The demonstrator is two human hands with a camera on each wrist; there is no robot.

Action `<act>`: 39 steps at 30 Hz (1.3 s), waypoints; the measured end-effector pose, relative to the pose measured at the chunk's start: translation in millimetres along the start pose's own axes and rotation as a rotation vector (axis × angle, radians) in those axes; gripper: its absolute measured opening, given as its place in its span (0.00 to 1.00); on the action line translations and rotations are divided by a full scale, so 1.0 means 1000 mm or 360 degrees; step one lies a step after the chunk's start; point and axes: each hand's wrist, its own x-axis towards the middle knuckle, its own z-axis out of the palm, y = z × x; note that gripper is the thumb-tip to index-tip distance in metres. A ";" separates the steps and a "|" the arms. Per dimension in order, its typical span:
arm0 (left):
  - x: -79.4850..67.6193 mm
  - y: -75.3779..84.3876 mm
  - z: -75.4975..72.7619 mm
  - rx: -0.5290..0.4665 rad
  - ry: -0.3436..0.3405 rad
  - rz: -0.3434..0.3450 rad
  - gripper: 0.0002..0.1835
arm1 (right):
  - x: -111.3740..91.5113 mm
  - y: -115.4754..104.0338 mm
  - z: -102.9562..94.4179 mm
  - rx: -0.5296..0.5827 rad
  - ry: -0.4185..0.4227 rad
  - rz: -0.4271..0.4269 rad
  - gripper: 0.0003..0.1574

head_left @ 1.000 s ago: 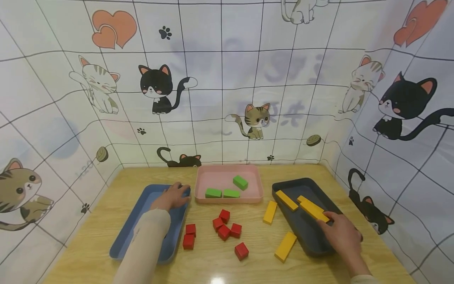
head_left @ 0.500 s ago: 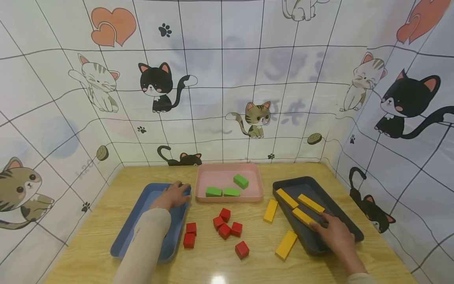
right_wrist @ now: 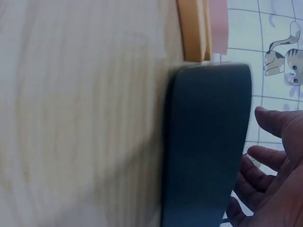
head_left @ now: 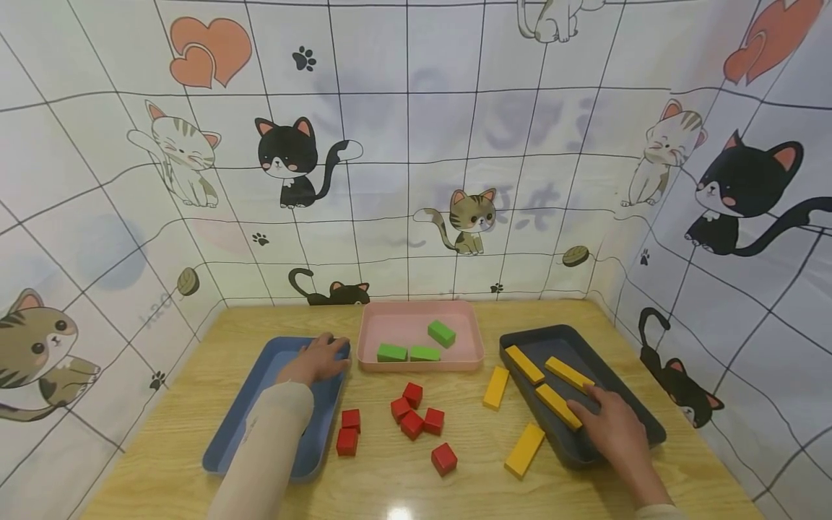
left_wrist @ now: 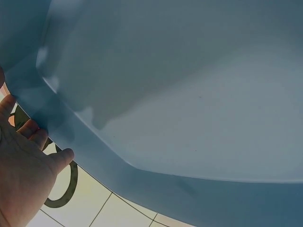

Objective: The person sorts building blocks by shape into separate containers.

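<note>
Yellow blocks [head_left: 557, 406], slim, straight-edged, lie in (three) and left of the dark tray [head_left: 611, 377]. Right hand [head_left: 614, 427], released, hangs above it; left hand [head_left: 316, 360], relaxed, touches a blue tray [head_left: 323, 420].

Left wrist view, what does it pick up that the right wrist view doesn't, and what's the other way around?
Only the left wrist view shows the left hand, with its fingers at the rim of the blue tray.

Only the right wrist view shows the right hand, the dark tray, part of a yellow block and the wooden table.

Both share part of the pale wall with dark lines on it.
</note>
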 end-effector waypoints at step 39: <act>0.002 -0.004 0.000 0.0016 0.0001 0.0054 0.32 | 0.000 -0.128 0.060 0.0332 0.0131 0.0013 0.36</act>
